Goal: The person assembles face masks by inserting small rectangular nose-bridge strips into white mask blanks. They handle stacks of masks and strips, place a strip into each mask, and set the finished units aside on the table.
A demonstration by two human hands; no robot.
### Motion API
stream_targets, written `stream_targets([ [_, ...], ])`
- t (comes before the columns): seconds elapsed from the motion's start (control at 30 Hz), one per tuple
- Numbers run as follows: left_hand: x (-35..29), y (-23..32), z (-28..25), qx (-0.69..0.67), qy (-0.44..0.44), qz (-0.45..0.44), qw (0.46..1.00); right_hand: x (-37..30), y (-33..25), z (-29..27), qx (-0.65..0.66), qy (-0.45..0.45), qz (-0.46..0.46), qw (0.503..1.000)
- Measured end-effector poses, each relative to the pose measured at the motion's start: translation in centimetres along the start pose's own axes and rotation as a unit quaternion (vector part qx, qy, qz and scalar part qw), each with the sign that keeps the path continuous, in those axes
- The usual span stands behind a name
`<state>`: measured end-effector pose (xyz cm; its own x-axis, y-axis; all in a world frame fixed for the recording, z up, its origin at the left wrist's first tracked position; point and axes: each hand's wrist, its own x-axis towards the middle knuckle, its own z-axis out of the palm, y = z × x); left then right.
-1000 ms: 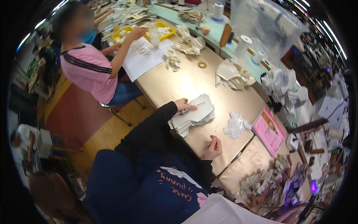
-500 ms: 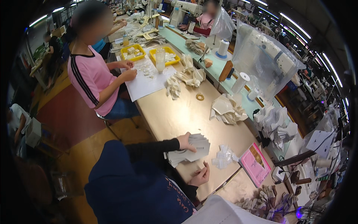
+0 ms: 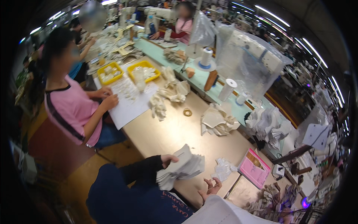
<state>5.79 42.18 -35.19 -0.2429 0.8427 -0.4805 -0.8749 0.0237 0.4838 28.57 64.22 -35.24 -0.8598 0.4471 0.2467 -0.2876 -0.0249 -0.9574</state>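
My left hand, in a black sleeve, grips a thick stack of light-grey cut pieces with uneven, fanned edges. The stack is held tilted at the near edge of the table; whether its underside touches the tabletop, I cannot tell. Beside it, to the lower right, my right hand holds nothing, its fingers bent and apart. White material at the bottom of the picture hides that wrist. Just beyond the right hand lies a small pile of whitish, shiny pieces.
A pink notebook lies at the right. Further along the brown table are cream pieces, a tape roll and two yellow trays. A co-worker in pink sits at the left. A plastic-covered sewing machine stands behind.
My view has tilted, so the scene shifts down and left. The left hand now holds the stack by its far side, more upright. The right hand's fingers have spread slightly.
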Motion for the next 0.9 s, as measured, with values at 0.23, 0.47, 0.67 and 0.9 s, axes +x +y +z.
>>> stream_targets([
  [0.23, 0.5, -0.4, 2.2, 0.116, -0.120, -0.120, 0.979, 4.9, 0.4, 3.9, -0.021, -0.238, 0.060, 0.969],
  [0.47, -0.3, 1.5, 4.3, 0.224, -0.151, -0.161, 0.949, 8.3, -3.0, 4.1, -0.020, -0.258, -0.053, 0.964],
  [0.67, -0.6, 2.0, 5.0, 0.266, -0.104, -0.208, 0.935, 11.2, -11.0, 3.6, -0.115, -0.424, -0.031, 0.898],
  [0.9, 0.2, 1.8, 6.9, 0.294, -0.097, -0.041, 0.950, 12.0, -15.5, 6.3, -0.319, -0.419, -0.151, 0.837],
])
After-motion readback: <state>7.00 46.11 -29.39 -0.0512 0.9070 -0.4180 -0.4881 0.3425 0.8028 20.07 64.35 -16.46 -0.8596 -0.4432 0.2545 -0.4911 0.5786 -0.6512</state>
